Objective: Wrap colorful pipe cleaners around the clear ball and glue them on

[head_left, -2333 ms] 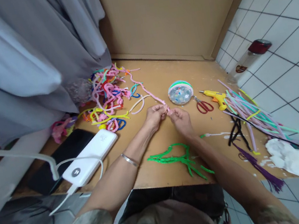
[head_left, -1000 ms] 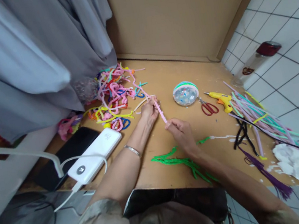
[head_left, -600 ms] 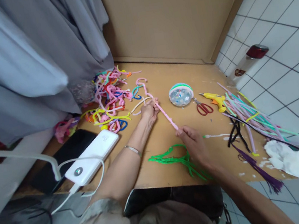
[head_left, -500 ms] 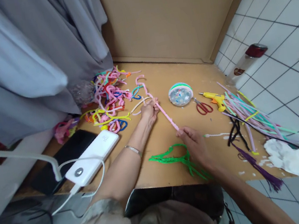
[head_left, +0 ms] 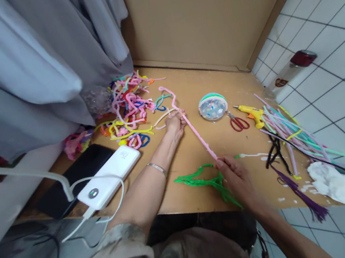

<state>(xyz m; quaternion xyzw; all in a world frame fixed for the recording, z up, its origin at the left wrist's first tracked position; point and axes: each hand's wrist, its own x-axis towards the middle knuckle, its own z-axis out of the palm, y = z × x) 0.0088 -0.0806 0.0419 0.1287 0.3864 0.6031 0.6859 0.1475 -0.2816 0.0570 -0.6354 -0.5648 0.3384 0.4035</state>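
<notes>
A long pink pipe cleaner stretches straight between my two hands. My left hand is closed on its upper part, and a wavy, hooked end sticks out beyond the fingers. The lower end is pinched between the thumb and fingers of my right hand. Green pipe cleaners, bent into a pointed shape, lie on the table beside and partly under my right hand. A pale curved pipe cleaner rests just left of my left hand.
A tangled heap of pipe cleaners fills the back left. Right of centre are a round container, red-handled scissors and a yellow glue gun. Straight pipe cleaners lie at the right. A white power bank with cable sits at the left.
My right hand has moved down and to the right, so more of the pink pipe cleaner shows between my hands. Its hooked far end has drawn closer to my left hand. The view has shifted slightly.
</notes>
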